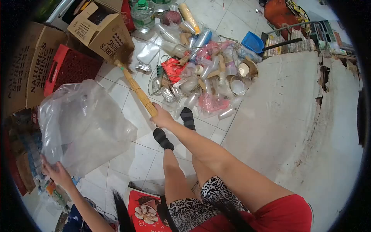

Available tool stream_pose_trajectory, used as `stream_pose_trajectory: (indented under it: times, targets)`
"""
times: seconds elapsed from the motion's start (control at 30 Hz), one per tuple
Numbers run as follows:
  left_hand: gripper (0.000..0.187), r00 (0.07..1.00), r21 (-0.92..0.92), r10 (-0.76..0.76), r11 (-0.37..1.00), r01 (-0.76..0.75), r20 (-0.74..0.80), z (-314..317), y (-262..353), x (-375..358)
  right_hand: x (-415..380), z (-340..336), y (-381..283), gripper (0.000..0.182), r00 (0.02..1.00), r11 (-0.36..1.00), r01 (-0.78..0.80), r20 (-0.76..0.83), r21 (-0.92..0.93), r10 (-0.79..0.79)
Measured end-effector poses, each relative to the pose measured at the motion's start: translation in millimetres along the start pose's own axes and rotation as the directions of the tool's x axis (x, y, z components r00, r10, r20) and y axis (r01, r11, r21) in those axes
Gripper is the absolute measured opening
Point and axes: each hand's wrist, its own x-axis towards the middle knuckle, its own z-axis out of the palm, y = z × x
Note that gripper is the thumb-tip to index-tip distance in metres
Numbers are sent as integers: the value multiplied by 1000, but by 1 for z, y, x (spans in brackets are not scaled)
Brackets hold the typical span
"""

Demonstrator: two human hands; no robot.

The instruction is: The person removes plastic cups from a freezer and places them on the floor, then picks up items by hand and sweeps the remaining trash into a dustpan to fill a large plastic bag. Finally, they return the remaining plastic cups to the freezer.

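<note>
My right hand is wrapped round the bamboo handle of a broom. The broom's dark bristles point away from me, against a cardboard box. At the left, my left hand holds the near edge of a large clear plastic bag, which hangs wide and partly spread over the tiles. Beyond my feet lies a heap of plastic waste: bottles, cups, foil trays and crumpled wrappers. A red plastic piece and a pink bag show among it.
Cardboard boxes and a red crate stand at the left. A large water bottle is at the back. A blue dustpan sits beyond the heap. A pale worn board covers the right side.
</note>
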Motion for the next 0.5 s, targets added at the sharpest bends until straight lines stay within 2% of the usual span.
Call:
stream_pose_trajectory:
  times: [0.03, 0.1, 0.13, 0.2, 0.23, 0.3, 0.37, 0.43, 0.5]
  targets:
    - [57, 1000, 4, 7, 1000, -7, 6, 8, -1, -5, 18, -7, 18, 59, 1000, 1000, -5, 2, 8, 5]
    - [61, 935, 84, 120, 984, -156, 333, 19, -8, -14, 41, -12, 44, 51, 987, 990, -142, 82, 21, 140]
    - [61, 936, 96, 123, 982, -162, 329, 22, -14, -17, 33, -22, 42, 47, 984, 988, -152, 94, 28, 149]
    - [64, 812, 189, -44, 978, -83, 582, 26, -25, -23, 16, -45, 46, 47, 974, 981, -189, 131, 33, 183]
    - [64, 813, 197, -45, 977, -86, 581, 28, -31, -26, 8, -51, 50, 49, 964, 974, -223, 158, 35, 215]
    - [67, 829, 278, -186, 960, 38, 528, 30, -39, -31, -15, -57, 49, 61, 908, 886, -392, 264, 249, 327]
    - [69, 836, 319, -234, 945, 74, 497, 26, -44, -36, -47, -62, 38, 72, 859, 680, -493, 427, 543, 282]
    - [71, 841, 363, -286, 925, 116, 459, 22, -54, -46, -82, -62, 12, 74, 840, 568, -514, 511, 643, 182]
    - [76, 792, 467, -406, 867, 175, 456, 19, -70, -60, -111, -55, -20, 74, 856, 596, -463, 506, 656, 109]
